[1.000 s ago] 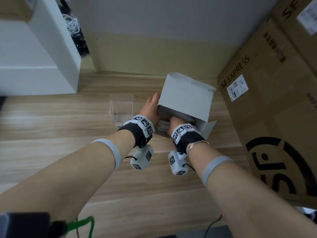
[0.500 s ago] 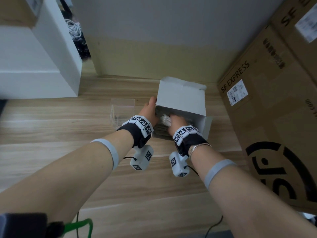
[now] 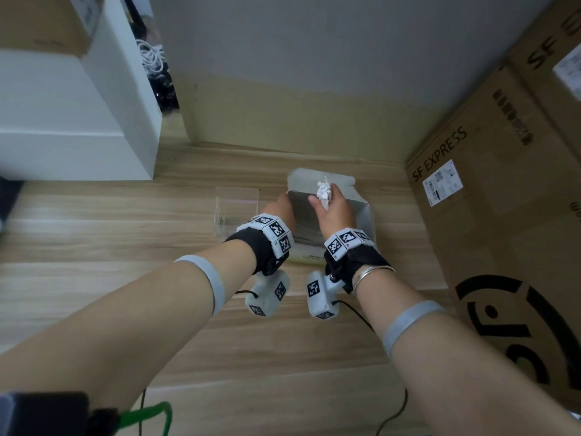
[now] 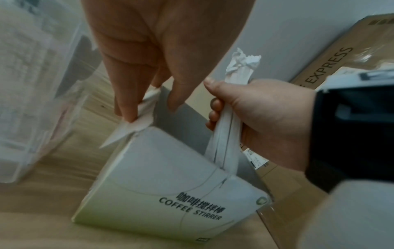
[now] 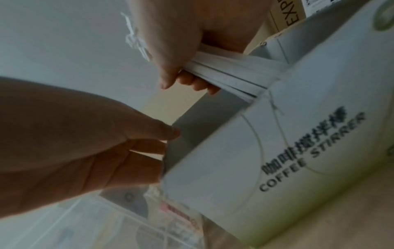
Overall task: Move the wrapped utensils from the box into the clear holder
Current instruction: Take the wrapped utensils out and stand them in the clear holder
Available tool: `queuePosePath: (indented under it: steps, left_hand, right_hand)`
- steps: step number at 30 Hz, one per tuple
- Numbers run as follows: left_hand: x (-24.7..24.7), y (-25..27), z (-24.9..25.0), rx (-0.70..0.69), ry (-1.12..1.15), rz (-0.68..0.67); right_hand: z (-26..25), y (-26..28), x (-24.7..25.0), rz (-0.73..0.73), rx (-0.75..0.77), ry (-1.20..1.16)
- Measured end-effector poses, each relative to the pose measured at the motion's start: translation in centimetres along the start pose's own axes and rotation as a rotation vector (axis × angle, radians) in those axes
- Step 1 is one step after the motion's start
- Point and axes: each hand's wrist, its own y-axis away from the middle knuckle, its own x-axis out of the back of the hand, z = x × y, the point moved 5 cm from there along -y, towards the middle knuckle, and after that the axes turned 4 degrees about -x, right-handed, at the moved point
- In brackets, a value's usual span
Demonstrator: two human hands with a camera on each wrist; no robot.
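The right hand (image 3: 333,212) has its grip curled round a bundle of paper-wrapped coffee stirrers (image 4: 226,134). The upper, crumpled wrapper ends project above the fist at 12 o'clock; the lower ends remain inside the open top of the coffee stirrer box (image 4: 170,185). The box is white, printed "COFFEE STIRRER", and rests on the wooden surface (image 3: 94,247). The left hand (image 3: 281,212) holds the box at its 9 o'clock edge: thumb inside the opening, fingers (image 4: 123,104) pressed against the side flap outside. The clear holder (image 3: 235,212) stands upright on the surface just beside the box, at 9 o'clock from it, apart from the bundle. Large SF Express cartons (image 3: 503,199) stand at 3 o'clock.
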Motion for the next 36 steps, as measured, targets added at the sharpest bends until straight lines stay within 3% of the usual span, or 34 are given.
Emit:
queuePosePath:
  steps: [4, 10, 14, 19, 23, 30, 36]
  left_hand:
    - [1.7, 0.3, 0.5, -0.008, 0.012, 0.041]
    - [5.8, 1.5, -0.8, -0.111, 0.086, 0.312]
    - [7.3, 1.9, -3.4, -0.085, 0.012, 0.398]
    - [7.8, 2.2, -7.4, 0.137, 0.122, 0.328]
    - [7.7, 2.1, -9.2, 0.223, 0.234, 0.266]
    - [8.1, 2.3, -9.8, 0.216, 0.3, 0.24]
    - [8.1, 2.3, -10.4, 0.196, 0.379, 0.295]
  right_hand:
    - [-1.8, -0.4, 0.2, 0.062, 0.04, -0.094]
    - [-5.0, -0.6, -0.9, 0.082, 0.101, -0.187]
    - [-7.3, -0.3, -2.0, 0.078, 0.148, -0.249]
    - [-10.3, 0.1, -3.3, 0.031, 0.165, -0.308]
    - [-12.9, 0.8, -4.2, -0.027, 0.205, -0.279]
    - [-15.2, 2.0, -5.9, -0.089, 0.261, -0.33]
    - [-12.3, 1.8, -8.1, -0.231, 0.128, -0.253]
